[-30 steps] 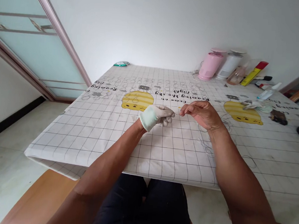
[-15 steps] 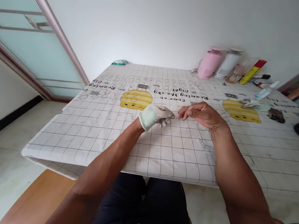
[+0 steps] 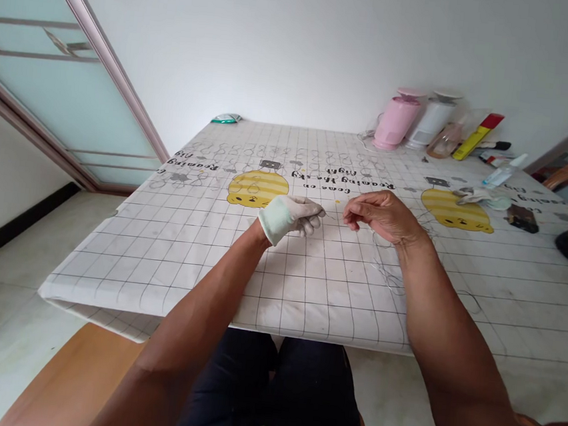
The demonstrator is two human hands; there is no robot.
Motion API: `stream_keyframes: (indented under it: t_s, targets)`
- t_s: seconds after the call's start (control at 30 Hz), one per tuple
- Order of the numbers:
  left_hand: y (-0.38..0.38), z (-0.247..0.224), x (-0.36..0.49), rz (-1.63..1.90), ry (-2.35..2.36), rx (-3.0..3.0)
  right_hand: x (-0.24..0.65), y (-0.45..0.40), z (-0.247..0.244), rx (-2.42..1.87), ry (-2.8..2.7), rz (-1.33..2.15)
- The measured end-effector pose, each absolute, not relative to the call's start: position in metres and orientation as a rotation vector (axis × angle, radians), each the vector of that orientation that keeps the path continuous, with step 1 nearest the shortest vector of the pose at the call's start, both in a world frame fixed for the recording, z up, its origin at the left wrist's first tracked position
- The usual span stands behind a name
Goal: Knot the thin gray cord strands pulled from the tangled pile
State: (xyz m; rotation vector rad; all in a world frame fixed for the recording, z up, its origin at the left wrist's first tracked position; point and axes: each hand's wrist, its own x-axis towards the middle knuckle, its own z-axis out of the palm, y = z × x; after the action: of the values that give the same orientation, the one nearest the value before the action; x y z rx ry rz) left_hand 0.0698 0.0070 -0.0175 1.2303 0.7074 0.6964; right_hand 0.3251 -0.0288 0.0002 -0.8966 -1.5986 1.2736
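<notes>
My left hand (image 3: 294, 215), in a pale knit glove, is raised over the middle of the tablecloth. Its thumb and forefinger pinch a thin wire (image 3: 330, 216), whose short end sticks out to the right. Facing it across a small gap is my right hand (image 3: 383, 216), bare, with the fingers curled in and thumb and forefinger together. Whatever lies between those fingertips is too small to make out. Below the right wrist lie several loose thin wires (image 3: 389, 279). Toward the back, rows of wire loops shaped like figure eights (image 3: 247, 150) rest on the cloth.
A pink device (image 3: 397, 122) and a white one (image 3: 431, 123) stand by the wall, beside a bottle (image 3: 444, 141) and a yellow-red box (image 3: 477, 136). To the right are another glove (image 3: 484, 197), a clear bottle (image 3: 505, 173) and a dark block (image 3: 523, 219). A green packet (image 3: 227, 119) lies back left.
My hands have drawn slightly apart: the left moved a little to the left, the right a little to the right. More of the wire end shows at the gloved fingertips.
</notes>
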Motion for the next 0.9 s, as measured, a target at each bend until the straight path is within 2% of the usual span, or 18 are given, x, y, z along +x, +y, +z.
stream_keyframes:
  t_s: [0.4, 0.6, 0.9]
  targets:
    - [0.014, -0.026, 0.08, 0.919, 0.557, 0.85, 0.305, -0.023, -0.007, -0.823, -1.331, 1.084]
    - [0.007, -0.037, 0.09, 1.002, 0.427, 0.911, 0.289, -0.022, -0.013, -0.823, -1.301, 1.154]
    - [0.008, -0.026, 0.09, 1.045, 0.462, 0.969, 0.268, -0.029, -0.01, -0.929, -1.145, 1.296]
